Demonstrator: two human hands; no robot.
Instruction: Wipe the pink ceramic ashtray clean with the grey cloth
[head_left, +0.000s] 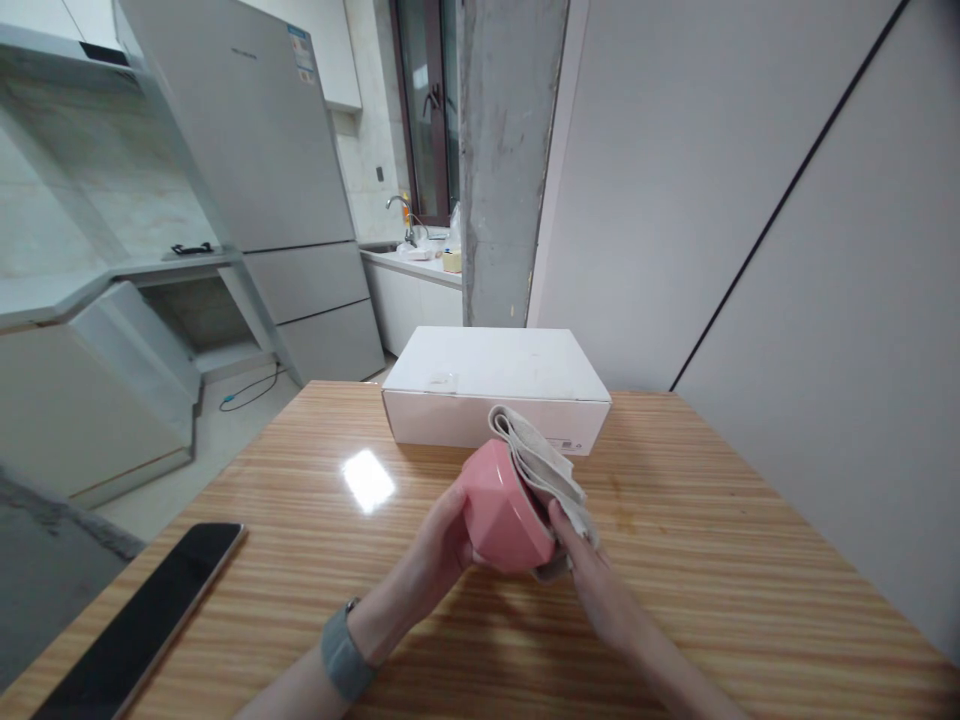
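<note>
My left hand (442, 545) grips a pink faceted bowl (502, 515) from its left side, holding it tilted above the wooden table (675, 540). My right hand (589, 570) is closed on a folded beige cloth (544, 465), pressing it against the bowl's rim and inside. A grey band sits on my left wrist (345, 655).
A white rectangular box (495, 385) lies just behind the bowl on the table. A dark tablet (142, 620) rests at the table's near left edge. Beyond the table stand a grey fridge (262, 170), kitchen counters, a sink with a tap (401, 210) and a concrete pillar (510, 160).
</note>
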